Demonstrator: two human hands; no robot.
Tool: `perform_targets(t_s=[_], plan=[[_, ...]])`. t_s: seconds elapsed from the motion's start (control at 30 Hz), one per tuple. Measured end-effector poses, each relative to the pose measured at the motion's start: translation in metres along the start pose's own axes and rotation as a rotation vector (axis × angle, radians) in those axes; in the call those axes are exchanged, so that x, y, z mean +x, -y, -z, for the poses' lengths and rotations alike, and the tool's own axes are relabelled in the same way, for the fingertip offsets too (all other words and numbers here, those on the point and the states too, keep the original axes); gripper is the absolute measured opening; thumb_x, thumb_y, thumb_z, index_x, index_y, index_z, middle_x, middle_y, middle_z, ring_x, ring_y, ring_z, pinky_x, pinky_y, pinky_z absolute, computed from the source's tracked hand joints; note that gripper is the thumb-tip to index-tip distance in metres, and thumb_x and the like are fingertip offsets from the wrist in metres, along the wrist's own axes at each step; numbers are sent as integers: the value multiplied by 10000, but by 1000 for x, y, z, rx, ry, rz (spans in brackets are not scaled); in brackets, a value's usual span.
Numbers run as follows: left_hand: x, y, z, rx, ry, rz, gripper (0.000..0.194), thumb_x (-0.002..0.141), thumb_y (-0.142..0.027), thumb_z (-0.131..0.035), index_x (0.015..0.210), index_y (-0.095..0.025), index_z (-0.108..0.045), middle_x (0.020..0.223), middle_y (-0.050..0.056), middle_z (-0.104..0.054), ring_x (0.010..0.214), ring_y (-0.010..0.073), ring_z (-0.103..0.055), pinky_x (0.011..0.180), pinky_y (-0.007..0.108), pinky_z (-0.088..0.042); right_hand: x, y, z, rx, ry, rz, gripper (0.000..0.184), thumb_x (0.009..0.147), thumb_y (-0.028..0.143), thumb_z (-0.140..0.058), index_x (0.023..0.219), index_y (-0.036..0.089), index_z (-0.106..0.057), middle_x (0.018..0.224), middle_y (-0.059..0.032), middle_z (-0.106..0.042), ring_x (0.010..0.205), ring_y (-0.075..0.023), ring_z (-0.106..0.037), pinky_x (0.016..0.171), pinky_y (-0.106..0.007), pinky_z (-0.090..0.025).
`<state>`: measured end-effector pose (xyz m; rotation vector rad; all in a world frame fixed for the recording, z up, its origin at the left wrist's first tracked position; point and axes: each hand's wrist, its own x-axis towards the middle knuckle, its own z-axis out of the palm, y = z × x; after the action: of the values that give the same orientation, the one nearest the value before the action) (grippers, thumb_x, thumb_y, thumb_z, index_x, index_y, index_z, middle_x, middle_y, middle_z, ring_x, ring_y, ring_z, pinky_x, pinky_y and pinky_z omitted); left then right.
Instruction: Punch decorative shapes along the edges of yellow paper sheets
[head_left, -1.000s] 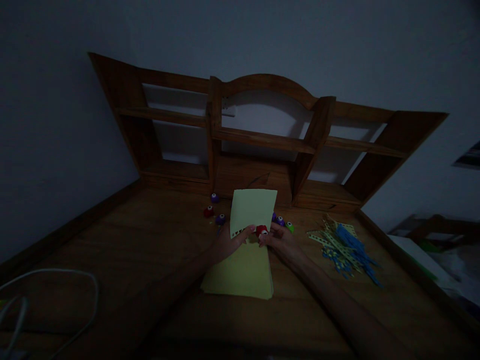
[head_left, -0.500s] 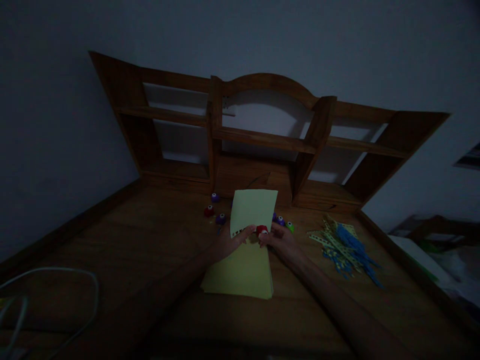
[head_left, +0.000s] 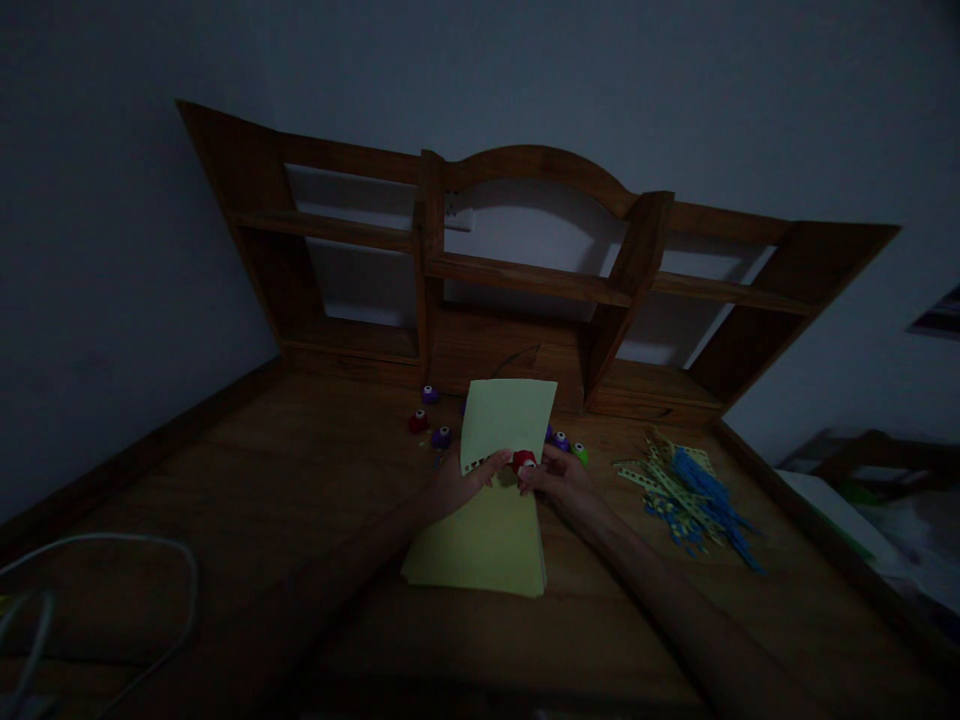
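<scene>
A pale yellow sheet of paper [head_left: 510, 415] is held up, tilted, with a row of small punched holes along its near edge. My left hand [head_left: 466, 482] grips that sheet at its lower left, thumb on top. At the sheet's lower right edge, my right hand [head_left: 561, 478] is closed around a small red craft hole punch [head_left: 523, 460], its thumb against the punch. Beneath both hands lies a stack of yellow paper [head_left: 480, 550] on the wooden desk. The fingers behind the sheet are hidden.
Left of the sheet stand a red punch [head_left: 418, 421] and purple punches [head_left: 441, 437]; a green punch [head_left: 580, 453] is on the right. Punched yellow strips [head_left: 667, 480] and blue shreds [head_left: 709, 490] lie farther right. A wooden shelf [head_left: 525, 280] spans the back. A white cable [head_left: 187, 570] curls at left.
Almost nothing differs. Both hands, the sheet and the red punch stay in nearly the same place.
</scene>
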<state>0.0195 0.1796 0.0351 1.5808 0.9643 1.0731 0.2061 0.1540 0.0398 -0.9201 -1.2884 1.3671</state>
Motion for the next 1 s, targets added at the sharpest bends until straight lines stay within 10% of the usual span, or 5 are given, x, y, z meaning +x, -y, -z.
perform_targets(t_s=[1.0], plan=[[0,1,0,37,-14,-13,361,789,-484,-604,927,-152,-637,752,56,-675,624,167,-603,563,274,-487,2,-3,2,-31,-8,16,347,662,321,-792,971,205,-681,820,-16,-685,611,-120,-587,594,-260,-492]])
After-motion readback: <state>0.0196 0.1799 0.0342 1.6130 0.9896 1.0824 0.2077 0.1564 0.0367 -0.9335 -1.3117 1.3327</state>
